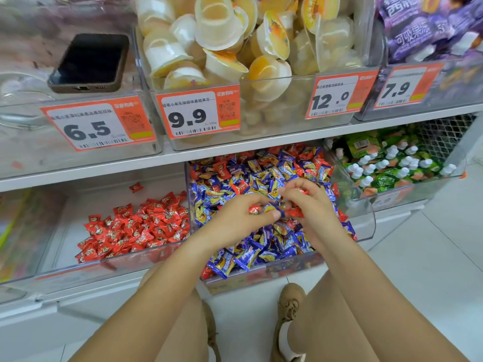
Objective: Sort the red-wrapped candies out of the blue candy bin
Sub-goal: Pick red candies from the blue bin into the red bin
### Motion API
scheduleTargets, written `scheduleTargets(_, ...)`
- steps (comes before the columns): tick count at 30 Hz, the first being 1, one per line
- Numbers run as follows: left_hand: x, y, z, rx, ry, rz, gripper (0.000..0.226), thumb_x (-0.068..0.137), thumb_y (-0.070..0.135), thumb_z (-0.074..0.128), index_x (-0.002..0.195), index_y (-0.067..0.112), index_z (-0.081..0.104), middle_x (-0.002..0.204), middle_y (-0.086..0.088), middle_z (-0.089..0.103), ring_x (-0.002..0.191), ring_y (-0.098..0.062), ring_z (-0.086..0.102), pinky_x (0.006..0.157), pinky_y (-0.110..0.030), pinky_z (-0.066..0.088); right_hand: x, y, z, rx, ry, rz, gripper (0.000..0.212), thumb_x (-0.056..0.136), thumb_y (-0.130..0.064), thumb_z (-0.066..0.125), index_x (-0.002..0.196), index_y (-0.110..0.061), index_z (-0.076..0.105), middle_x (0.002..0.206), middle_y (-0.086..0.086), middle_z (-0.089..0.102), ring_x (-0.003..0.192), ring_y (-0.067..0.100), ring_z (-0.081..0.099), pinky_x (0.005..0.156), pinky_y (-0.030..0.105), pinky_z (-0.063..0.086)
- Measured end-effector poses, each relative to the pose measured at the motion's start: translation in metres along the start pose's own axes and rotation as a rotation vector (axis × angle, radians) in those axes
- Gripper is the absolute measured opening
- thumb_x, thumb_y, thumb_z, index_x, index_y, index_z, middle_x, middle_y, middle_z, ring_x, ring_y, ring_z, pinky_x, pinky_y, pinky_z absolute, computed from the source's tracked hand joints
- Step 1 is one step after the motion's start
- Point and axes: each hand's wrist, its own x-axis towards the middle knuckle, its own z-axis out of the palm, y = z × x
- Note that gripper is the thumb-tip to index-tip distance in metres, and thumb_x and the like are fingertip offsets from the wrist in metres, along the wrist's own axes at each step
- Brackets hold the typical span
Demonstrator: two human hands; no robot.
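**Halfway through the blue bin, reds in both hands**

My left hand [243, 218] and right hand [311, 205] meet over the middle of the blue candy bin [366, 226]. The left fingers curl round a red-wrapped candy [254, 209]; the right pinches another red candy [294, 212] just beside it. A good heap of sorted reds [136, 226] lies in the clear bin to the left, so I judge much is done. Reds remain scattered along the far edge and right side of the blue pile. My right one's long axis runs roughly left to right; the left one is too covered to tell.
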Motion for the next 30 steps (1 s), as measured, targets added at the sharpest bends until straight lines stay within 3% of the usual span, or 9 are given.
scheduleTargets(5,-0.007,-0.014,-0.019,-0.112,0.114,-0.070,0.027,0.089,0.035,0.063,0.102,0.013,0.057,0.072,0.008,0.066,0.045,-0.009,0.041,0.043,-0.019,0.034,0.006,-0.001,-0.028,-0.095,0.105,0.016,0.020,0.085,-0.001,0.060,0.088,-0.019,0.070,0.062,0.001,0.053,0.049,0.007,0.049,0.049,0.024,0.047)
scheduleTargets(7,-0.007,-0.018,-0.023,-0.145,0.152,-0.096,0.028,0.089,0.036,0.064,0.100,0.012,0.057,0.061,0.003,0.059,0.042,-0.012,0.036,0.043,-0.021,0.030,0.008,-0.002,-0.047,-0.319,0.144,-0.046,0.016,0.083,-0.004,0.066,0.079,-0.019,0.071,0.064,0.001,0.056,0.047,0.004,0.048,0.046,0.020,0.046)
scheduleTargets(10,-0.006,-0.018,-0.022,-0.086,0.164,-0.109,0.031,0.084,0.046,0.066,0.098,0.021,0.055,0.075,0.000,0.058,0.054,-0.010,0.039,0.053,-0.027,0.032,0.010,0.000,-0.064,-0.726,0.055,-0.085,0.007,0.080,-0.023,0.075,0.075,-0.019,0.074,0.064,-0.001,0.061,0.049,0.006,0.047,0.047,0.018,0.039)
scheduleTargets(13,-0.004,-0.015,-0.012,-0.072,0.180,-0.117,0.030,0.084,0.047,0.066,0.100,0.026,0.053,0.101,0.002,0.062,0.073,-0.012,0.046,0.066,-0.030,0.038,0.010,0.008,-0.058,-1.116,-0.149,-0.070,0.016,0.082,-0.032,0.071,0.094,-0.021,0.074,0.073,-0.010,0.061,0.065,0.006,0.052,0.056,0.020,0.039)
scheduleTargets(17,-0.005,-0.011,-0.005,-0.074,0.187,-0.092,0.021,0.086,0.043,0.065,0.093,0.028,0.052,0.094,0.004,0.065,0.067,-0.009,0.048,0.064,-0.030,0.038,0.016,0.009,-0.039,-1.506,-0.209,-0.086,0.036,0.087,-0.040,0.062,0.118,-0.022,0.061,0.094,-0.002,0.061,0.088,0.019,0.058,0.066,0.029,0.045)
scheduleTargets(20,-0.008,-0.008,-0.006,-0.080,0.200,-0.076,0.018,0.087,0.038,0.065,0.086,0.024,0.053,0.077,0.012,0.065,0.061,-0.001,0.048,0.062,-0.030,0.039,0.025,0.004,-0.035,-1.638,-0.302,-0.017,0.042,0.088,-0.045,0.058,0.118,-0.015,0.057,0.091,0.000,0.055,0.085,0.021,0.054,0.063,0.030,0.040)
scheduleTargets(24,-0.009,-0.010,-0.006,-0.068,0.211,-0.067,0.018,0.087,0.040,0.065,0.083,0.026,0.053,0.074,0.008,0.070,0.055,0.002,0.046,0.066,-0.031,0.040,0.028,0.003,-0.032,-1.645,-0.332,0.040,0.033,0.085,-0.041,0.061,0.095,-0.010,0.056,0.075,-0.001,0.046,0.070,0.019,0.048,0.055,0.028,0.036)
scheduleTargets(27,-0.010,-0.007,-0.003,-0.078,0.204,-0.068,0.018,0.087,0.039,0.065,0.084,0.026,0.053,0.073,0.007,0.070,0.046,0.005,0.047,0.062,-0.029,0.038,0.028,0.008,-0.034,-1.625,-0.278,0.034,0.037,0.084,-0.045,0.061,0.103,-0.014,0.059,0.093,0.002,0.058,0.081,0.021,0.054,0.060,0.028,0.039)
scheduleTargets(30,-0.008,-0.005,0.003,-0.088,0.184,-0.070,0.019,0.087,0.042,0.065,0.088,0.027,0.053,0.085,0.003,0.071,0.082,-0.018,0.063,0.075,-0.041,0.046,0.025,0.013,-0.038,-1.635,-0.270,-0.004,0.044,0.088,-0.050,0.057,0.119,-0.018,0.056,0.108,0.003,0.060,0.097,0.024,0.057,0.067,0.030,0.042)
